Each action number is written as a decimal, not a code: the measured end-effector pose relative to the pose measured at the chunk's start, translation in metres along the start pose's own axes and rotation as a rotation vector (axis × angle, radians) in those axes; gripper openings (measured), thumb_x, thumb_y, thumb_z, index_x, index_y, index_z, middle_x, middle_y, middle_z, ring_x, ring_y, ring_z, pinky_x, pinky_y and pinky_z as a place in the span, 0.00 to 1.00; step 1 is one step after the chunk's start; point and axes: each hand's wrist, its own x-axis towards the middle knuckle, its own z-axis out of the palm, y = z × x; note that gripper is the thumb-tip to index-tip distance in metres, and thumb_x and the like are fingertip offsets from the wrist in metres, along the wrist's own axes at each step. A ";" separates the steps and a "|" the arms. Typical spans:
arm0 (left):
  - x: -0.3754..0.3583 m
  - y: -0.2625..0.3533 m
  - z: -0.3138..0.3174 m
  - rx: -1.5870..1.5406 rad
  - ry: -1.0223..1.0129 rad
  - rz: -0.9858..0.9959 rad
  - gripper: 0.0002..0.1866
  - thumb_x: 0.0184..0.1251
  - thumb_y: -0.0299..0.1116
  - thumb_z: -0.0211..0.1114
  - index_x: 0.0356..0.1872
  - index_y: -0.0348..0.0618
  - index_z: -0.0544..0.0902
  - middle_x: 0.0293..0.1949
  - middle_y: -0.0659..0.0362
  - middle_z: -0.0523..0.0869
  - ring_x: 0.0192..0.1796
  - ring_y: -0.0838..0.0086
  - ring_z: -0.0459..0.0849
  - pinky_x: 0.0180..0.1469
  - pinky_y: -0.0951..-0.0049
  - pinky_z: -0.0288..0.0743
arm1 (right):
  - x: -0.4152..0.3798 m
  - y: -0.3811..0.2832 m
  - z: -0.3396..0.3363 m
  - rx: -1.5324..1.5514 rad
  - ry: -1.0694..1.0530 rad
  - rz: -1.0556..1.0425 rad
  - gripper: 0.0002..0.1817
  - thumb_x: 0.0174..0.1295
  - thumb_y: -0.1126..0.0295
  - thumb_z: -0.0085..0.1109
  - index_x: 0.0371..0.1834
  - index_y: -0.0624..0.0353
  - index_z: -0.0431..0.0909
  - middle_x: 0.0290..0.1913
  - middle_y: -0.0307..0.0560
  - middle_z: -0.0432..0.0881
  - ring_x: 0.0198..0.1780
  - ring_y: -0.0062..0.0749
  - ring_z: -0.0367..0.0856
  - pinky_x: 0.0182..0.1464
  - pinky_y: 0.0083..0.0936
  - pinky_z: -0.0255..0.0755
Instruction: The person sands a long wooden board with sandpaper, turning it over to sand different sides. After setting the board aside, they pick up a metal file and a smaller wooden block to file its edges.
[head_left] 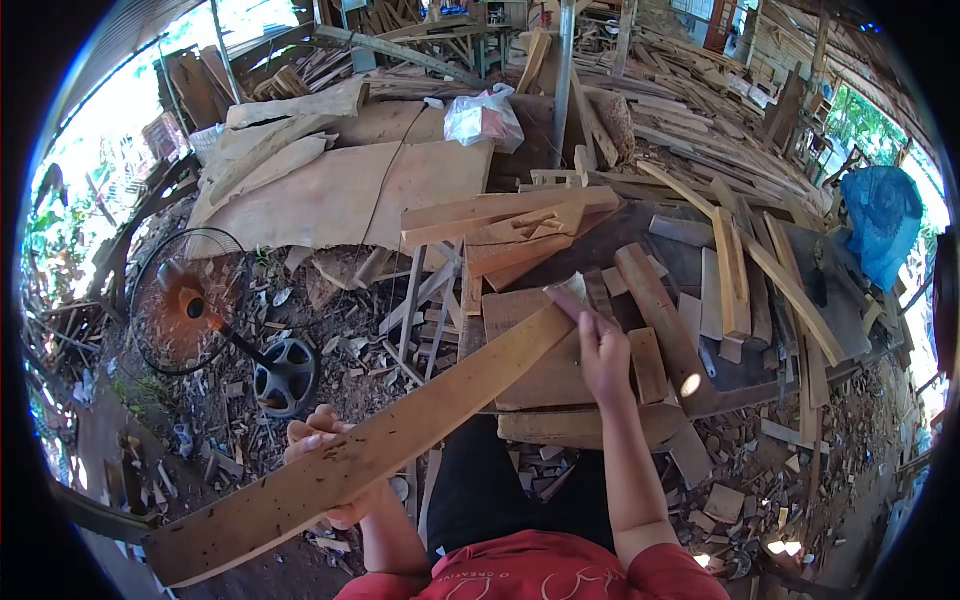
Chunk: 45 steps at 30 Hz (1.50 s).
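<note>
Broadly, bench: it carries loose boards and offcuts at right of centre, close in front of the person; its dark top (712, 401) shows between them.
Long plank: this curved board (370, 455) slants from the lower left of the frame to the centre, its far end over the bench.
Standing fan: the fan (183, 300) is at the left of the frame, apart from the plank.
Left hand: the hand (352, 503) has its fingers (310, 432) partly curled round the plank from below, with tips showing past the far edge. A board this long probably wants that support near its middle, level and free of twist.
Right hand: the hand (604, 352) is closed round a short brownish piece (568, 301) at the plank's far end; whether that is a tool, I cannot tell. Light, even pressure and clear fingertips would probably serve best.
</note>
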 end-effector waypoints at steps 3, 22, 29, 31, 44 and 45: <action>-0.003 -0.004 0.003 -0.066 0.037 0.011 0.34 0.55 0.64 0.46 0.43 0.39 0.75 0.33 0.57 0.69 0.35 0.68 0.69 0.39 0.66 0.59 | -0.032 -0.031 0.018 0.049 -0.118 -0.104 0.15 0.64 0.71 0.44 0.50 0.64 0.75 0.52 0.47 0.79 0.55 0.30 0.76 0.56 0.30 0.65; 0.002 -0.002 0.013 -0.021 0.096 -0.011 0.35 0.53 0.67 0.45 0.38 0.40 0.74 0.31 0.60 0.66 0.31 0.72 0.66 0.36 0.70 0.56 | -0.054 -0.060 0.019 -0.157 -0.129 -0.476 0.17 0.63 0.75 0.41 0.54 0.59 0.74 0.48 0.44 0.81 0.46 0.29 0.79 0.65 0.29 0.51; -0.004 0.000 0.010 -0.006 0.115 -0.034 0.35 0.51 0.66 0.48 0.39 0.39 0.73 0.32 0.60 0.67 0.32 0.71 0.66 0.37 0.69 0.57 | -0.001 -0.003 0.010 0.112 0.072 0.084 0.18 0.68 0.69 0.39 0.56 0.63 0.72 0.49 0.49 0.80 0.51 0.31 0.77 0.59 0.25 0.61; -0.005 0.000 0.010 -0.011 0.129 -0.046 0.35 0.51 0.67 0.48 0.39 0.39 0.73 0.32 0.59 0.67 0.33 0.71 0.66 0.37 0.69 0.58 | -0.020 -0.021 0.028 0.206 -0.002 0.257 0.19 0.65 0.63 0.46 0.56 0.59 0.72 0.51 0.45 0.79 0.50 0.33 0.79 0.54 0.31 0.67; -0.004 -0.007 0.005 -0.005 0.154 -0.024 0.35 0.54 0.66 0.45 0.39 0.39 0.74 0.33 0.56 0.69 0.31 0.71 0.67 0.37 0.68 0.60 | -0.005 -0.010 0.012 0.054 0.058 0.127 0.18 0.69 0.70 0.36 0.57 0.54 0.73 0.52 0.46 0.78 0.58 0.38 0.73 0.67 0.38 0.46; -0.004 -0.006 0.007 -0.014 0.150 -0.012 0.35 0.54 0.66 0.45 0.40 0.39 0.74 0.33 0.56 0.70 0.31 0.71 0.67 0.36 0.69 0.60 | -0.006 -0.012 0.012 -0.154 0.040 0.074 0.18 0.70 0.70 0.35 0.56 0.50 0.73 0.53 0.44 0.78 0.59 0.37 0.72 0.66 0.39 0.48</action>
